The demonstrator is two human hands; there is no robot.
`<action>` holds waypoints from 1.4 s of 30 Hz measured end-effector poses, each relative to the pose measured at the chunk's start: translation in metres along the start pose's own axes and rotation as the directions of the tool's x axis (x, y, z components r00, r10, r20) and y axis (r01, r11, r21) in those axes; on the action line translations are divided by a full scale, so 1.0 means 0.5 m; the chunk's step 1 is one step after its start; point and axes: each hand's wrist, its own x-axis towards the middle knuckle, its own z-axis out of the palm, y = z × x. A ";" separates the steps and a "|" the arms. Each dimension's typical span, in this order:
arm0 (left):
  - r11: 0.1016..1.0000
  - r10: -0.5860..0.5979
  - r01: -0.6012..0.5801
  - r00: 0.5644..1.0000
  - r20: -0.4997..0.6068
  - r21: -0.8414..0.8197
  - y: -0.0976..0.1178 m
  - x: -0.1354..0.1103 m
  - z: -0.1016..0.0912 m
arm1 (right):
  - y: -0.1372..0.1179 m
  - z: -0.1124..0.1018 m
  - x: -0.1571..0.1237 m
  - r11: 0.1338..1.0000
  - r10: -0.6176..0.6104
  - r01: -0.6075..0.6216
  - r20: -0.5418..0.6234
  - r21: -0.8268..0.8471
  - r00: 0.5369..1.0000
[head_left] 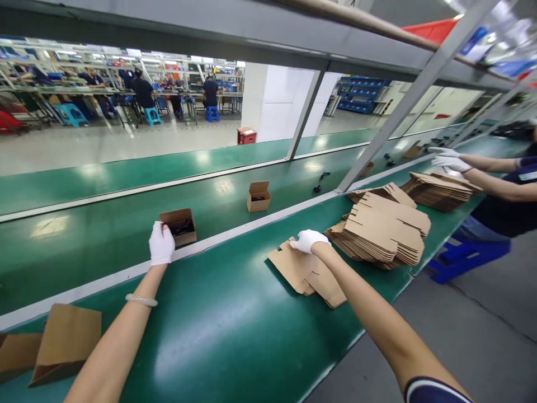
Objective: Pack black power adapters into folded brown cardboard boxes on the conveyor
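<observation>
My left hand (161, 243), in a white glove, is closed on the near edge of a small open cardboard box (179, 225) with black parts inside, standing on the conveyor belt (104, 224). My right hand (308, 240), also gloved, rests with curled fingers on a flat unfolded cardboard blank (304, 271) lying on the green table (218, 319). Just to the right of that hand is a tall stack of flat blanks (384, 229).
A second open box (258, 196) rides farther along the belt. A co-worker's gloved hands (448, 158) reach over another stack of blanks (438, 190) at the right. Folded cartons (62, 341) lie at the near left. Slanted metal frame posts (394, 117) cross above the belt.
</observation>
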 end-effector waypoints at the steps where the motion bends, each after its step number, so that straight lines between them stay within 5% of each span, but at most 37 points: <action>1: 1.000 -0.018 0.018 1.000 -0.010 0.008 -0.007 0.019 -0.005 | -0.001 0.005 0.007 1.000 0.002 -0.002 0.008 0.006 1.000; 7: 0.999 -0.033 0.038 0.984 -0.173 0.028 -0.019 0.024 -0.053 | -0.016 -0.005 -0.001 0.999 -0.004 0.005 -0.017 0.040 1.000; 10: 0.999 0.048 -0.052 0.984 -0.172 -0.016 0.025 -0.057 -0.049 | -0.038 -0.029 -0.030 0.999 -0.010 0.013 -0.075 0.045 0.997; 13: 0.966 0.220 -0.207 0.973 0.069 -0.158 0.098 -0.189 -0.022 | -0.084 -0.051 -0.080 0.988 -0.102 0.124 -0.208 0.093 0.973; 14: 0.947 0.280 -0.241 0.942 0.182 -0.213 0.124 -0.236 -0.015 | -0.102 -0.055 -0.098 0.977 -0.141 0.178 -0.270 0.116 0.952; 16: 0.900 0.381 -0.192 0.784 0.490 -0.392 0.171 -0.315 -0.010 | -0.134 -0.060 -0.132 0.937 -0.221 0.306 -0.390 0.170 0.894; 18: 0.886 0.377 -0.062 0.673 0.636 -0.459 0.203 -0.360 -0.019 | -0.152 -0.061 -0.157 0.853 -0.313 0.461 -0.471 0.242 0.825; 20: 0.845 0.369 0.081 0.628 0.685 -0.529 0.218 -0.365 -0.039 | -0.153 -0.060 -0.171 0.702 -0.391 0.618 -0.534 0.354 0.749; 23: 0.737 0.343 0.268 0.643 0.685 -0.620 0.217 -0.326 -0.070 | -0.139 -0.057 -0.180 0.409 -0.469 0.734 -0.565 0.542 0.679; 25: 0.696 0.290 0.336 0.678 0.676 -0.635 0.208 -0.297 -0.081 | -0.135 -0.053 -0.185 0.298 -0.535 0.718 -0.512 0.629 0.671; 27: 0.685 0.243 0.350 0.717 0.654 -0.639 0.196 -0.280 -0.084 | -0.141 -0.047 -0.191 0.320 -0.558 0.716 -0.487 0.621 0.672; 29: 0.690 0.218 0.333 0.751 0.623 -0.643 0.185 -0.274 -0.081 | -0.156 -0.043 -0.203 0.442 -0.454 0.769 -0.624 0.462 0.636; 31: 0.703 0.204 0.308 0.776 0.597 -0.641 0.178 -0.275 -0.078 | -0.171 -0.043 -0.220 0.599 -0.367 0.783 -0.811 0.169 0.455; 33: 0.713 0.210 0.285 0.785 0.583 -0.641 0.174 -0.277 -0.077 | -0.185 -0.051 -0.238 0.674 -0.455 0.726 -0.852 -0.139 0.259; 34: 0.719 0.218 0.270 0.788 0.576 -0.641 0.173 -0.278 -0.078 | -0.191 -0.057 -0.245 0.662 -0.542 0.702 -0.814 -0.261 0.209; 37: 0.746 0.232 0.214 0.805 0.547 -0.631 0.171 -0.283 -0.082 | -0.208 -0.071 -0.255 0.571 -0.731 0.698 -0.654 -0.432 0.193; 42: 0.756 0.292 0.158 0.787 0.543 -0.636 0.177 -0.295 -0.098 | -0.227 -0.053 -0.239 0.497 -0.815 0.781 -0.514 -0.378 0.269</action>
